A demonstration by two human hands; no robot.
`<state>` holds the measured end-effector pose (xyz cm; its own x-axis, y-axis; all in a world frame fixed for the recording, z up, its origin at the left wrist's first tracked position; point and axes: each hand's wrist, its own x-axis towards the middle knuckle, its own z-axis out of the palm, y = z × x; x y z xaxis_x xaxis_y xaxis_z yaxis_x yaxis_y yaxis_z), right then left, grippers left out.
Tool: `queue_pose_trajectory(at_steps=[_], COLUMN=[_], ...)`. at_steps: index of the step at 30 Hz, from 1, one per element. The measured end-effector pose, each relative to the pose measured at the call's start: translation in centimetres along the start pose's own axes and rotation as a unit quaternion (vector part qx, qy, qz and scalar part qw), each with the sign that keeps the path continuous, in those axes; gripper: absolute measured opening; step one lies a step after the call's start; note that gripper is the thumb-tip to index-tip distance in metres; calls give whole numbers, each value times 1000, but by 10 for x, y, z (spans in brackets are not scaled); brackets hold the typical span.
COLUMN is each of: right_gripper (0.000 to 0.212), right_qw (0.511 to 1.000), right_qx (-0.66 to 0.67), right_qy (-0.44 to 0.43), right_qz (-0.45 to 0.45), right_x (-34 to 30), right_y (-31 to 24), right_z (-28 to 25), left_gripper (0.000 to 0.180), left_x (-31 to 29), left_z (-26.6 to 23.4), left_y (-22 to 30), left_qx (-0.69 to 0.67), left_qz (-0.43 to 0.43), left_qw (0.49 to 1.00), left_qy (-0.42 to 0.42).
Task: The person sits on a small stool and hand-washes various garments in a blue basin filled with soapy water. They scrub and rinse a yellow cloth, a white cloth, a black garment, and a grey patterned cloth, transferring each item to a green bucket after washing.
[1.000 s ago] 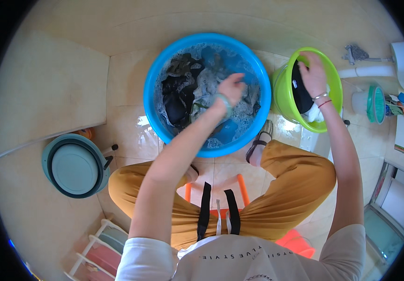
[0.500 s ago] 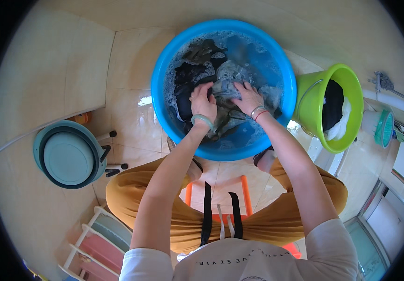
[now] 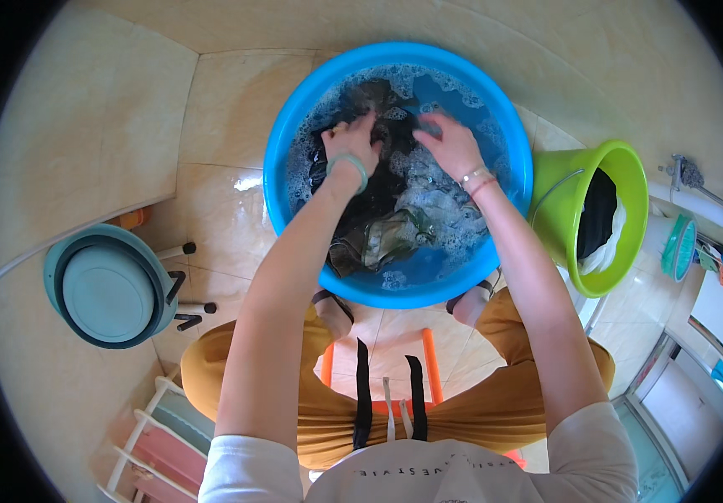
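A big round blue basin (image 3: 273, 168) holds soapy water and wet clothes. Dark clothes (image 3: 382, 180) lie through its middle, and a grey-green garment (image 3: 395, 237) bunches up on the near side. My left hand (image 3: 351, 144), with a pale green bangle at its wrist, rests on the dark clothes with fingers spread. To its right, my right hand (image 3: 452, 149) hovers over the suds beside the dark cloth, fingers apart and slightly blurred. No cloth shows in its grasp. Foam and water hide parts of the clothes.
A lime green bucket (image 3: 630, 184) with black and white cloth stands against the basin's right side. Left sits a folded blue-grey tub (image 3: 110, 289) on dark-tipped legs. An orange stool (image 3: 431, 365) is beneath me; a white rack (image 3: 139, 436) stands at lower left.
Both hands have moved away from me, toward the far part of the basin. Dark clothes now lie across the middle, and the grey-green garment has shifted nearer to me.
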<state>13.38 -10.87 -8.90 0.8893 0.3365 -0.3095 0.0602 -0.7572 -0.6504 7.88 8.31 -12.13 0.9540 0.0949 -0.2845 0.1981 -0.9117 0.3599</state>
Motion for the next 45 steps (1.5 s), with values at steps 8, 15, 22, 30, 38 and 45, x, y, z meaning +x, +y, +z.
queue_pose_trajectory(at_steps=[8, 15, 22, 30, 38, 45], right_gripper=[62, 29, 34, 54, 80, 69], right_qw=[994, 980, 965, 994, 722, 624], right_qx=[-93, -125, -124, -73, 672, 770], right_qy=[-45, -31, -38, 84, -71, -59], right_qz=[41, 154, 227, -22, 148, 123], right_x=[32, 4, -13, -66, -68, -70], right_y=[-4, 46, 71, 29, 6, -62], right_z=[71, 87, 40, 9, 2, -31], left_gripper=[65, 72, 81, 27, 18, 25], left_x=[-73, -81, -62, -63, -64, -33], left_z=[36, 36, 8, -76, -181, -169], left_y=[6, 6, -31, 27, 105, 91], left_qx=[30, -17, -10, -290, -562, -666], left_qz=[159, 86, -41, 88, 148, 112], left_qw=[986, 995, 998, 953, 813, 737], left_qy=[33, 56, -56, -11, -39, 0])
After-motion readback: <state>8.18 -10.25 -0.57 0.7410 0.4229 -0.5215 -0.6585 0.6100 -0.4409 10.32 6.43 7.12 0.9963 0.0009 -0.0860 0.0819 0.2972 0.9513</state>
